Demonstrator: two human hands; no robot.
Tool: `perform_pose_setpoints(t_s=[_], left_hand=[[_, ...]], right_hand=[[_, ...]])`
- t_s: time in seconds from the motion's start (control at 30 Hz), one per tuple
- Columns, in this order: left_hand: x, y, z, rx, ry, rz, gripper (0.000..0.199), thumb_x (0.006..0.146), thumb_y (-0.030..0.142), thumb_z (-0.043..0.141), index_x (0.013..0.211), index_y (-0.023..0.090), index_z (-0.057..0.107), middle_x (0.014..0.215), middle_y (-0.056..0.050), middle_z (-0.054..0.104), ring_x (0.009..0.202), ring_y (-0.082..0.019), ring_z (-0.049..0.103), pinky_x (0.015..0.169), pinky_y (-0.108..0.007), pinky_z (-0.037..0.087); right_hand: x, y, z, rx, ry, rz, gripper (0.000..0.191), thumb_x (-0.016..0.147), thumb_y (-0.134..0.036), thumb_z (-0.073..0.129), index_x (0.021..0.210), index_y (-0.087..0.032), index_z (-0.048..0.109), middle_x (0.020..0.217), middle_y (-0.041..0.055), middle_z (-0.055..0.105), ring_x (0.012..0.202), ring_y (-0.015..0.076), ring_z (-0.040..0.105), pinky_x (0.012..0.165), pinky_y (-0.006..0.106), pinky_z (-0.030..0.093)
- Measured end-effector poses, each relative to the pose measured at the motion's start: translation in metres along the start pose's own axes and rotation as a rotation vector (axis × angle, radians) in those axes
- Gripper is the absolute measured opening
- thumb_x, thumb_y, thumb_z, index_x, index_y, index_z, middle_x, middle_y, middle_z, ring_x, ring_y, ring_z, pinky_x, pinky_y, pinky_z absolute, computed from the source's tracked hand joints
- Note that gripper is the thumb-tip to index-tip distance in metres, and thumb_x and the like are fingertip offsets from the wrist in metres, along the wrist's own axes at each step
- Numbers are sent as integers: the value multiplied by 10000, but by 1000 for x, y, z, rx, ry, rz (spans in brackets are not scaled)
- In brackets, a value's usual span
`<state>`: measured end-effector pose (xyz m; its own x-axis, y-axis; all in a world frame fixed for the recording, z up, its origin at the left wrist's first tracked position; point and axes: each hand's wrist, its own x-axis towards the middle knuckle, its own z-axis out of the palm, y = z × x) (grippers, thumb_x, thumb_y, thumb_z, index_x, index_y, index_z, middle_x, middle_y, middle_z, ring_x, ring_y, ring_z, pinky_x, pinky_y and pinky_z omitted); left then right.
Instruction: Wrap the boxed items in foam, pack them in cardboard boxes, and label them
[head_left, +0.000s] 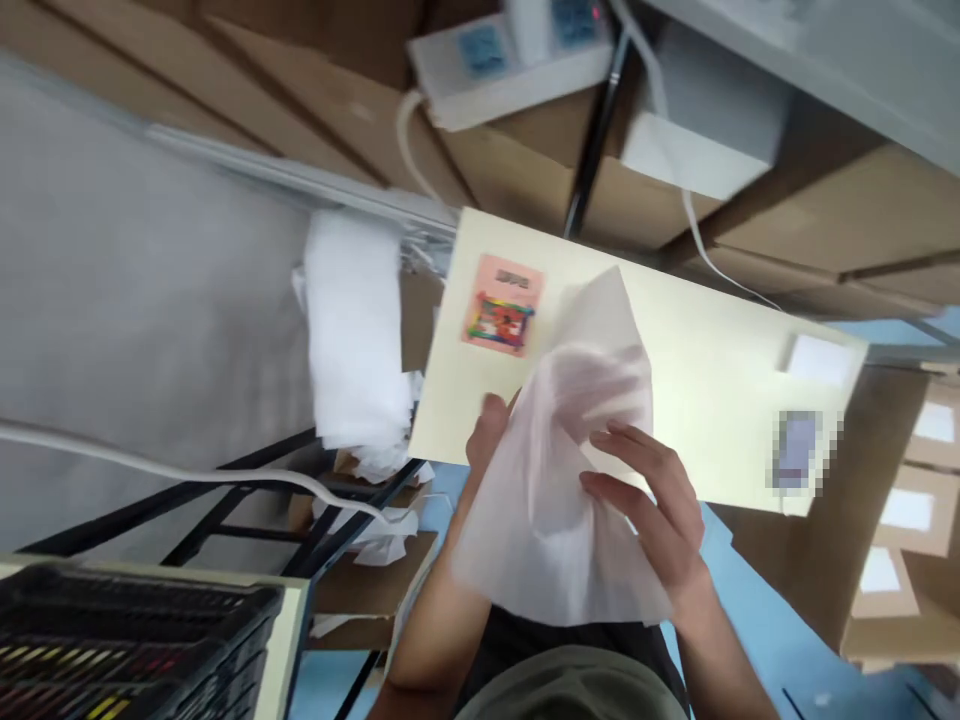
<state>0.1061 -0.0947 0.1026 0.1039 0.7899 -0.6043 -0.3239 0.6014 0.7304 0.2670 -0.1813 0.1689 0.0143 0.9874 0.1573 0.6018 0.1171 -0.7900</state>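
Note:
A thin white sheet of wrapping paper (562, 500), slightly see-through and creased, is held up over the front of the table. My left hand (487, 435) is beneath it. Its thumb shows at the sheet's left edge, and the other fingers are hidden behind the paper, which bunches over that hand. In front of the sheet's right side is my right hand (660, 500), its curved fingers apart and their tips at the folds. Whether anything lies inside the folds cannot be made out. A pink card with a colourful picture (502, 305) lies on the cream tabletop (720, 400).
A stack of white sheets (356, 330) stands left of the table. A small white item (817, 358) and a blurred-out device (796, 450) lie at the right end. Behind are cardboard boxes (517, 160) and a power strip (517, 70). A black crate (135, 640) is lower left.

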Motion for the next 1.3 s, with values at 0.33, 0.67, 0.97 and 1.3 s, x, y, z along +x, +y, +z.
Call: perform_pose_setpoints(t_s=[0.33,0.67,0.97,1.3], left_hand=[[38,-43,86,271,-61,-64,200,705,334,854,833,220,752,795,-17,756,763,-234,750,642,-304,617],[42,-47,45,545,122,-8,286,765,394,912,720,237,676,809,-19,731,770,-201,707,667,-286,589],[103,-93,132,622,-319,101,598,1102,767,549,1185,225,786,1201,-133,836,1260,-315,789,1064,-444,675],[49,-158,141,725,-345,362,289,1143,389,600,1320,247,780,1418,-103,806,1337,-230,771,1172,-431,639]], right_hand=[[-95,91,-64,-195,36,-4,361,1070,-57,660,1290,-314,785,1414,83,842,1385,291,784,961,446,731],[-108,115,-48,386,199,274,362,1058,-199,627,1381,-309,751,1328,92,852,1241,284,842,998,466,749],[-71,179,-61,312,779,909,421,1103,-536,640,1260,-190,819,1208,121,884,939,263,894,739,413,756],[-96,183,-64,-309,617,386,496,1184,-300,466,1650,-317,636,1592,85,734,1511,325,699,1213,603,644]])
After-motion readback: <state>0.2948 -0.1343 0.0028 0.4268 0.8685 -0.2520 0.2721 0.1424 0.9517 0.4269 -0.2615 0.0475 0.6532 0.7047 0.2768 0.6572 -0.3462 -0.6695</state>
